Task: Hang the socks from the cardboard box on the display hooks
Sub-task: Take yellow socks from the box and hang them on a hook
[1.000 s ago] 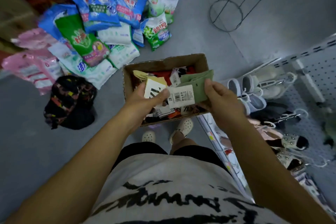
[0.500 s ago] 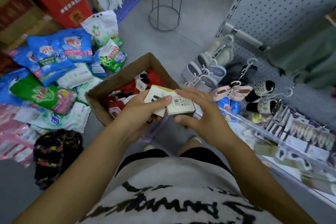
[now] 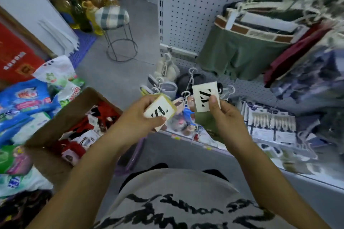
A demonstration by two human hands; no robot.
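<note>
My left hand (image 3: 143,115) grips a yellow sock pack (image 3: 160,110) with a white card label. My right hand (image 3: 221,117) holds a green sock pack (image 3: 204,98) by its white label, raised toward the pegboard (image 3: 188,5). The two packs are apart, both in front of the hanging slippers. The cardboard box (image 3: 55,128) sits on the floor at lower left, with red, white and black socks inside. Display hooks (image 3: 191,72) with clips stick out of the pegboard just beyond my hands.
Slippers (image 3: 167,87) and green shorts (image 3: 240,55) hang on the pegboard. A shelf (image 3: 279,132) below holds small packaged goods. Detergent bags (image 3: 28,98) lie piled left of the box. A checked stool (image 3: 115,24) stands behind on the grey floor.
My view swung right from the box to the pegboard. The stacked sock packs were split: the left hand keeps the yellow one, the right hand lifted the green one away.
</note>
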